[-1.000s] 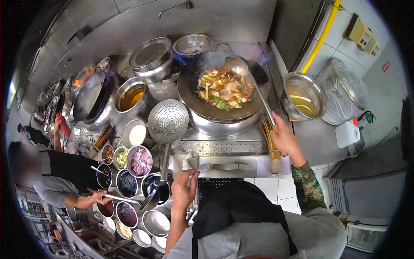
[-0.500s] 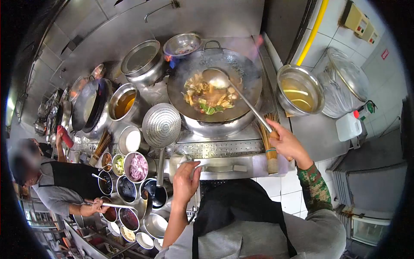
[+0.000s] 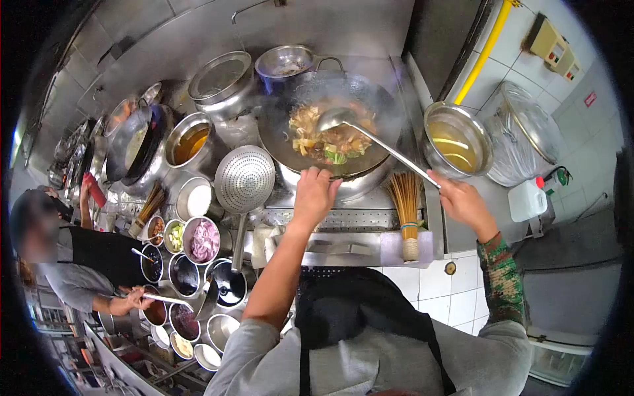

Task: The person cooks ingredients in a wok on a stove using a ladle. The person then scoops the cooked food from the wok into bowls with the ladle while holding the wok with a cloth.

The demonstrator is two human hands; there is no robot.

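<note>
My right hand (image 3: pixel 462 203) is closed round the handle of a long ladle (image 3: pixel 389 148), whose bowl rests among the food in the wok. Steam rises from the wok (image 3: pixel 277 135), which holds mixed brown and yellow pieces (image 3: pixel 310 125) with some green leaves. At the wok's near rim is my left hand (image 3: pixel 316 195), its fingers bent over the edge; what they grip, if anything, is hidden. A perforated strainer (image 3: pixel 244 179) lies left of the wok. Below the wok, to the right, stands a bamboo brush (image 3: pixel 407 211).
A co-worker (image 3: pixel 99 264) on the left holds another ladle over sauce pots. Bowls of sliced onion (image 3: pixel 202 240) and white powder (image 3: pixel 197 200) stand nearby. A bowl of yellow liquid (image 3: pixel 456 142) and a white jug (image 3: pixel 527 200) are on the right; an oil pot (image 3: pixel 189 142) sits left.
My left hand has moved up from the counter's front edge to the wok's near rim. The ladle has shifted within the food, and my right hand has moved right.
</note>
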